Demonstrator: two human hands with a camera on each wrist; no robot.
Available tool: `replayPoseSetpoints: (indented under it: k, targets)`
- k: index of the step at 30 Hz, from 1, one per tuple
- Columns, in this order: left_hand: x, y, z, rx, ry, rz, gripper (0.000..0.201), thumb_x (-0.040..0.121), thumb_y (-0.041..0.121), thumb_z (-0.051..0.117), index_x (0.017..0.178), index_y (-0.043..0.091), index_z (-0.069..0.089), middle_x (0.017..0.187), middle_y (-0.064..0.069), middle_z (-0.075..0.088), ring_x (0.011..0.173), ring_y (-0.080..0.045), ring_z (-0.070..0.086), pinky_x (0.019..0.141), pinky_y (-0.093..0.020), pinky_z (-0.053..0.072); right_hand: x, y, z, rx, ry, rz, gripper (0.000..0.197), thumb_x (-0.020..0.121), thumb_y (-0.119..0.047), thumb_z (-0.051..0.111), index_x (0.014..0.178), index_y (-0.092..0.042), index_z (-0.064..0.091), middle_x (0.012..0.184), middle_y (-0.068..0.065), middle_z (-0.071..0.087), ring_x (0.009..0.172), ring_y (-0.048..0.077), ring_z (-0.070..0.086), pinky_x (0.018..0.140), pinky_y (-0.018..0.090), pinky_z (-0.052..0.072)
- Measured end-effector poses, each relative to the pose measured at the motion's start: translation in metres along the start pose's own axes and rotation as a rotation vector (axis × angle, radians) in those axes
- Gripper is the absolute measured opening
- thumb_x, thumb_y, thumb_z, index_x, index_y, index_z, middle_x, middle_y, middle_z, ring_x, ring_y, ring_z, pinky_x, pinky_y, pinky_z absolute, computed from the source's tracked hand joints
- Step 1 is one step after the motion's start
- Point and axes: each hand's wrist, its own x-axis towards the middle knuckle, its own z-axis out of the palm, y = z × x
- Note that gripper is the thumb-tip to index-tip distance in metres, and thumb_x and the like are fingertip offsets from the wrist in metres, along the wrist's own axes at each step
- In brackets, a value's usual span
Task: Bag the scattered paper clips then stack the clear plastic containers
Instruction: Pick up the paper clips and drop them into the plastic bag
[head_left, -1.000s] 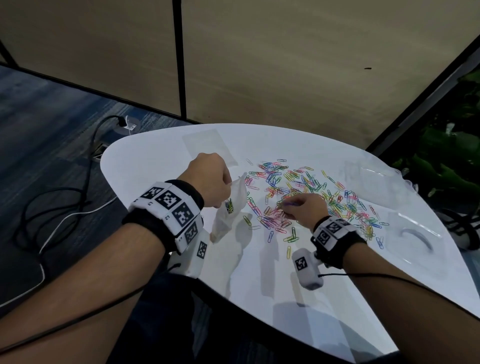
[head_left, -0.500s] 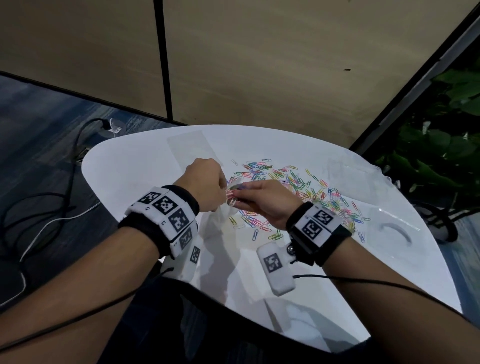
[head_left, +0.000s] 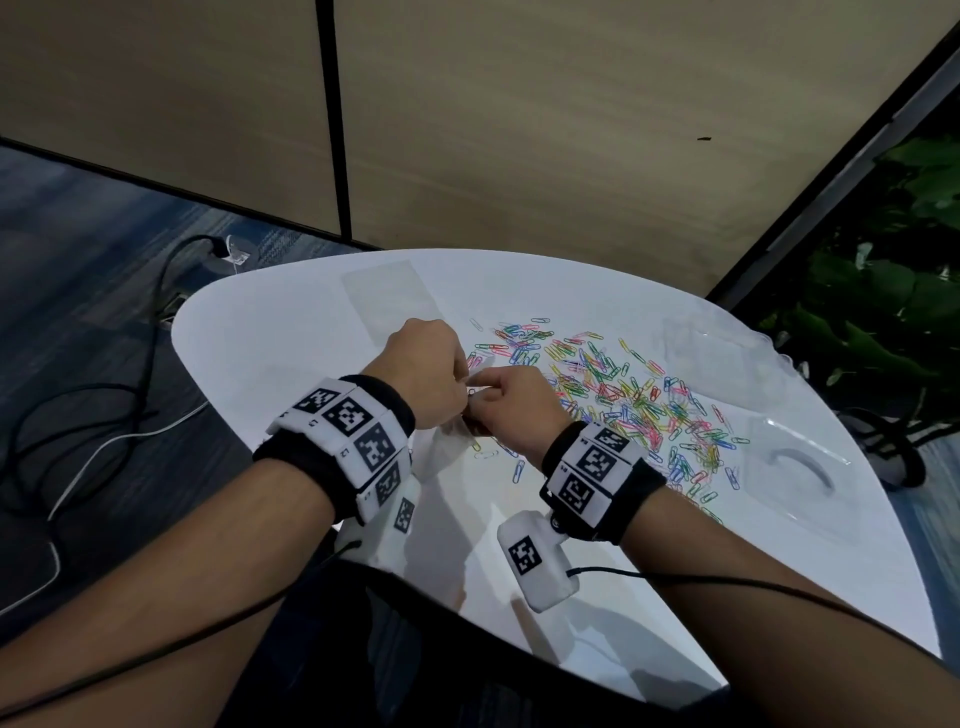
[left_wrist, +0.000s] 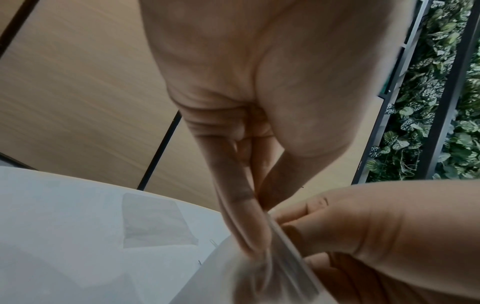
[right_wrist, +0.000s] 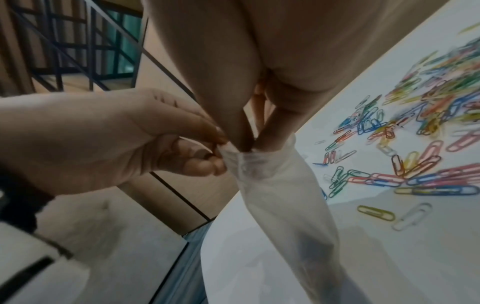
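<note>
Over the white table (head_left: 291, 332), my left hand (head_left: 457, 387) pinches the rim of a small clear bag (head_left: 441, 449), which hangs down from it. My right hand (head_left: 483, 397) meets it there. In the right wrist view its thumb and forefinger (right_wrist: 250, 144) are pinched together and pushed into the mouth of the bag (right_wrist: 280, 205); the clips it brought are hidden behind the rim. Coloured paper clips (head_left: 628, 402) lie scattered to the right. Two clear plastic containers (head_left: 719, 358) (head_left: 795, 470) sit at the table's right side.
A second flat clear bag (head_left: 387, 299) lies at the back left of the table. Cables (head_left: 104, 405) run over the carpet on the left. Wood wall panels stand behind, with plants (head_left: 883, 322) to the right. Bare tabletop lies in front of me.
My right hand pinched clips from the pile, carried them left to the bag and now has its fingertips in the bag's mouth. The left hand kept hold of the bag.
</note>
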Motion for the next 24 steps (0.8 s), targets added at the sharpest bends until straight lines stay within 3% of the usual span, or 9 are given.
replayPoseSetpoints:
  k: [2,6,9,13,16,18,20,22,24]
  targets:
    - [-0.001,-0.001,-0.002,-0.002,-0.006,-0.004,0.026,0.082,0.003,0.059,0.095,0.012,0.08,0.066,0.002,0.061,0.085,-0.025,0.071,0.081,-0.033,0.06,0.0,0.0,0.001,-0.104,0.019,-0.051,0.036,0.076,-0.014,0.063,0.11,-0.013,0.074,0.069,-0.002,0.065,0.064,0.013,0.062,0.071,0.036,0.061]
    - [-0.003,-0.002,-0.006,-0.031,-0.004,-0.018,0.022,0.085,0.004,0.059,0.093,0.011,0.079,0.069,-0.006,0.071,0.075,-0.021,0.075,0.078,-0.035,0.062,-0.001,-0.003,0.001,-0.205,-0.012,-0.119,0.03,0.08,-0.006,0.063,0.105,-0.016,0.076,0.087,-0.001,0.075,0.076,0.009,0.067,0.065,0.021,0.054]
    - [-0.003,-0.006,-0.008,-0.047,0.009,-0.032,0.023,0.085,0.003,0.058,0.094,0.01,0.078,0.07,-0.006,0.071,0.071,-0.021,0.076,0.073,-0.033,0.062,0.001,-0.004,-0.002,-0.139,0.012,-0.135,0.028,0.077,0.003,0.061,0.097,-0.01,0.078,0.07,0.001,0.073,0.062,0.011,0.067,0.064,0.026,0.058]
    - [-0.004,-0.015,-0.011,-0.05,0.017,-0.055,0.027,0.084,0.003,0.055,0.095,0.012,0.078,0.07,-0.008,0.075,0.068,-0.018,0.075,0.075,-0.032,0.062,-0.003,-0.013,-0.006,-0.227,-0.017,-0.261,0.02,0.076,0.003,0.067,0.082,-0.012,0.079,0.074,0.004,0.074,0.068,0.01,0.068,0.069,0.018,0.056]
    - [-0.004,-0.024,-0.018,-0.04,0.061,-0.087,0.028,0.085,0.002,0.053,0.094,0.012,0.078,0.071,-0.006,0.074,0.07,-0.018,0.075,0.075,-0.031,0.061,0.007,-0.018,-0.017,0.033,0.0,-0.23,0.027,0.08,0.012,0.055,0.079,-0.005,0.076,0.075,0.011,0.072,0.07,0.019,0.069,0.074,0.031,0.061]
    - [-0.004,-0.032,-0.023,-0.045,0.089,-0.12,0.027,0.086,0.002,0.054,0.096,0.011,0.078,0.07,-0.006,0.074,0.072,-0.018,0.075,0.07,-0.027,0.058,0.027,-0.01,-0.024,-0.149,0.1,-0.242,0.032,0.083,0.008,0.05,0.087,-0.01,0.076,0.088,0.007,0.074,0.081,0.02,0.069,0.08,0.033,0.059]
    - [-0.004,-0.039,-0.028,-0.058,0.108,-0.149,0.026,0.087,0.002,0.055,0.097,0.01,0.077,0.07,-0.008,0.075,0.072,-0.019,0.076,0.067,-0.024,0.055,0.042,0.005,-0.026,-0.636,0.109,-0.248,0.036,0.089,-0.002,0.048,0.11,-0.019,0.071,0.118,0.003,0.068,0.109,0.019,0.063,0.094,0.029,0.05]
    - [-0.005,-0.044,-0.031,-0.07,0.121,-0.168,0.025,0.087,0.0,0.055,0.097,0.009,0.076,0.073,-0.009,0.075,0.07,-0.019,0.076,0.066,-0.024,0.053,0.049,0.024,-0.016,-0.959,-0.047,-0.281,0.039,0.098,-0.014,0.045,0.136,-0.019,0.053,0.147,0.003,0.046,0.135,0.022,0.042,0.109,0.034,0.036]
    - [-0.005,-0.047,-0.034,-0.071,0.126,-0.174,0.025,0.088,0.0,0.055,0.097,0.008,0.076,0.077,-0.009,0.075,0.067,-0.02,0.077,0.066,-0.024,0.055,0.054,0.042,0.005,-1.121,-0.21,-0.365,0.046,0.101,-0.025,0.043,0.146,-0.015,0.039,0.158,0.007,0.027,0.144,0.027,0.027,0.115,0.044,0.032]
